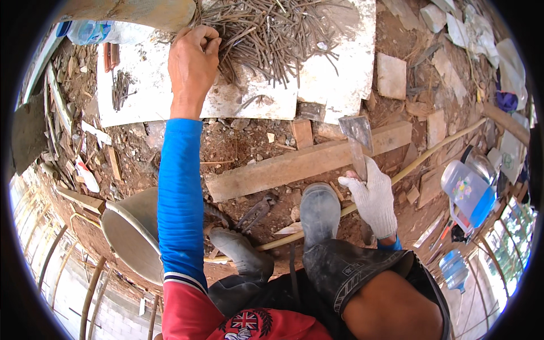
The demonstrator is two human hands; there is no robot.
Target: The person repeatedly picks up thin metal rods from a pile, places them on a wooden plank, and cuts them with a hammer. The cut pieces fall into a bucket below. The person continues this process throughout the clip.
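My bare left hand (pixel 192 71) has its fingers curled at the left edge of a heap of bent, rusty nails (pixel 272 39); what they hold is hidden. The nails lie on a stained white board (pixel 147 105), with a smaller bunch (pixel 120 88) to the left. My right hand (pixel 371 201), in a white knitted glove, grips the handle of a hammer (pixel 356 133), its metal head raised in front of a long wooden plank (pixel 266 170) on the dirt.
A water bottle (pixel 86 33) lies at the upper left. A large bucket (pixel 127 238) stands left of my boots (pixel 320 212). A long pale pole (pixel 430 158) crosses the rubble diagonally. Plastic containers (pixel 467 187) and a large blue jug (pixel 453 269) sit at the right.
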